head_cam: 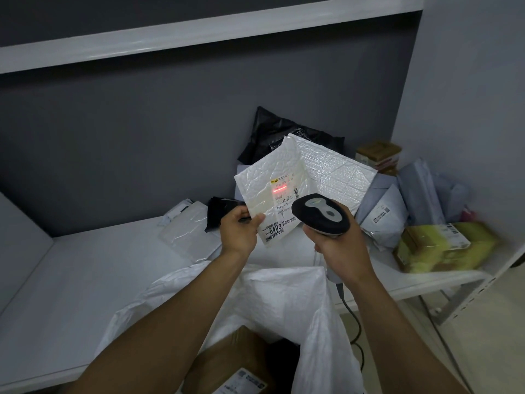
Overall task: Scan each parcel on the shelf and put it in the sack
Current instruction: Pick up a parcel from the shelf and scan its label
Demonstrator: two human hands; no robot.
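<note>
Shelf (pixel 99 265): unscanned pile (pixel 380 217) sits at the right end against the wall, with a few flat bags further left.

Sack (pixel 284 297): just below the shelf edge, mouth open under both hands, and a box (pixel 227 362) is already inside.

Mailer (pixel 264 180), the parcel in hand: held up over the shelf and above the sack mouth, label side toward the camera, tilted.

Scanner (pixel 321 216): just right of the mailer, head aimed at it, cable hanging down past the sack.

Right hand (pixel 338 248): wrapped round the scanner grip. I can't see the trigger finger.

Left hand (pixel 240 231): pinches the mailer's lower left edge, thumb on the front, clear of the print.

Label (pixel 284 203): wrinkled film, some glare.

Red line (pixel 279 190): on the upper part of the label. Too blurred to tell whether it spans the whole barcode.

Step, as I read it: mid-scan, drop not yet done.

To do it well:
- Tension the mailer flat, since the wrinkles and gloss are the likely read-fail cause.
- Run the line square across the bars with both ends overshooting the code.
- If there's no read, tilt the face slightly off the beam to cut glare, or back the scanner off a little.
- Don't release until the read confirms, then drop straight down, as the sack is directly below.
</note>
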